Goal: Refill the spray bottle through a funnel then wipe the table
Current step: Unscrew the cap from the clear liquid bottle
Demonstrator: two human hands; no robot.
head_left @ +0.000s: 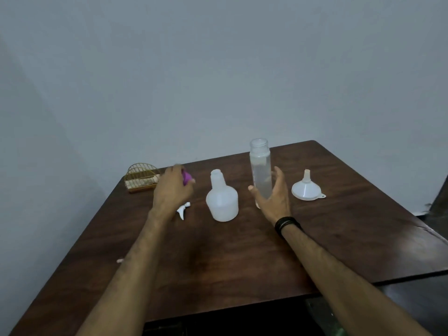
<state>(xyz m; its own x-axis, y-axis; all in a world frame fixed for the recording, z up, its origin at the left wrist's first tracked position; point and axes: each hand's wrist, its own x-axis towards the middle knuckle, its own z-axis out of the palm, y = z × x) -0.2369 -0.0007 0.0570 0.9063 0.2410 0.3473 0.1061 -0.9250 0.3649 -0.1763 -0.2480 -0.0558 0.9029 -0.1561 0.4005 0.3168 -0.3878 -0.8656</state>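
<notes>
A white translucent spray bottle point(221, 202) stands uncapped at the middle of the dark wooden table point(242, 251). Its white trigger head point(183, 210) lies on the table to its left. My left hand point(171, 190) hovers just above that head, fingers curled around a small purple cap point(187, 177); this part is blurred. A tall clear bottle point(260, 170) with clear liquid stands open-topped to the right. My right hand point(274, 200) is spread around its lower half, thumb left and fingers right, not closed on it. A white funnel point(306, 190) rests upside down further right.
A gold wire holder point(141, 180) with a pale cloth or sponge in it sits at the table's back left corner. A small white scrap point(120, 260) lies near the left edge. A grey wall stands behind the table. The right edge drops off to a dark floor.
</notes>
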